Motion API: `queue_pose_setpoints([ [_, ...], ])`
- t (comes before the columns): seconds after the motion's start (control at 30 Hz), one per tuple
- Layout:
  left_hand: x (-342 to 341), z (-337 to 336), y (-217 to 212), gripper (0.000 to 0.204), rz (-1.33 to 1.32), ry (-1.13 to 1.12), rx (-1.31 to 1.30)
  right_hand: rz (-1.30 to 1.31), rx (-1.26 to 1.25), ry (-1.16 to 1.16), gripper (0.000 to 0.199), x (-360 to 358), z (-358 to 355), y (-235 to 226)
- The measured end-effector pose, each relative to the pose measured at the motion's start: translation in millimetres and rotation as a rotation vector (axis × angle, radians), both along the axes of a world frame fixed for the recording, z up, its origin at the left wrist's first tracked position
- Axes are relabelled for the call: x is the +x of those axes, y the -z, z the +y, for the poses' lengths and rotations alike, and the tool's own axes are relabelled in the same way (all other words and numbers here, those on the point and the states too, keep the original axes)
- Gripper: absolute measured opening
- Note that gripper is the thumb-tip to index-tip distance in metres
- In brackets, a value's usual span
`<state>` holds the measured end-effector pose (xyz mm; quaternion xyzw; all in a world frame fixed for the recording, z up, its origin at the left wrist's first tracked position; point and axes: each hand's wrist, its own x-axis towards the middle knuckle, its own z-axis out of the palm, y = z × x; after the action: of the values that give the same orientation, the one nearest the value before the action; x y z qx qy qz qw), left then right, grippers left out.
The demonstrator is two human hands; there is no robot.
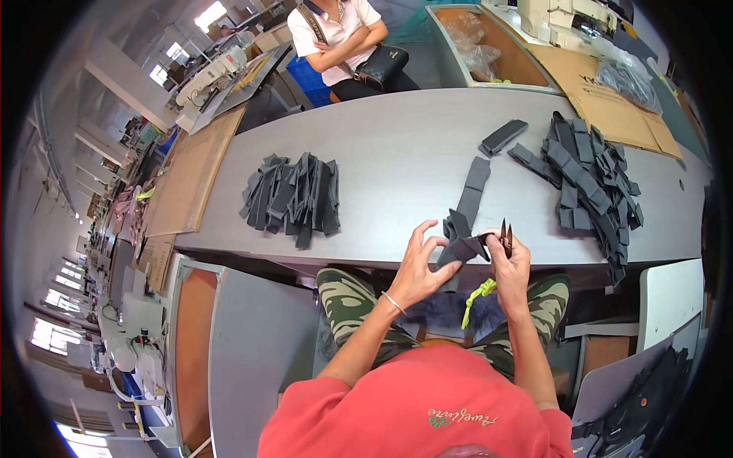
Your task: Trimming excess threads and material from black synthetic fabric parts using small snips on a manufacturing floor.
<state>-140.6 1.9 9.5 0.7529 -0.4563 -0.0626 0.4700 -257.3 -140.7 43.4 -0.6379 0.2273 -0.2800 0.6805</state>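
Note:
My left hand (418, 269) holds a chain of folded dark grey fabric strips (463, 246) at the table's near edge, thumb on the cloth and the other fingers curled apart. The chain runs away from me up the table. My right hand (510, 269) grips a pair of small dark thread snips (507, 235), points upward, and its fingertips meet the right end of the same cloth. A yellow-green cord (479, 301) hangs beside that hand. Just past the chain's far end lies a separate grey fabric piece (504, 137).
A neat pile of grey fabric pieces (292, 197) lies on the table (382, 145) at left, a tangled heap of linked strips (588, 179) at right. Cardboard sheets (195, 172) flank the table. Across it sits a person with folded arms (343, 46), beside an open bin (496, 46).

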Motion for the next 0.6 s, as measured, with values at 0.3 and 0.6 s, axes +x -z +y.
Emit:
queue_pose_setpoints([
  [0.3,0,4,-14,0.031,0.012,0.223,0.055,-0.099,0.363,-0.034,0.015,-3,-11,-1],
  [0.6,-8,-8,-33,0.021,0.644,0.091,-0.108,0.034,0.086,-0.041,0.018,16,-42,-2],
])
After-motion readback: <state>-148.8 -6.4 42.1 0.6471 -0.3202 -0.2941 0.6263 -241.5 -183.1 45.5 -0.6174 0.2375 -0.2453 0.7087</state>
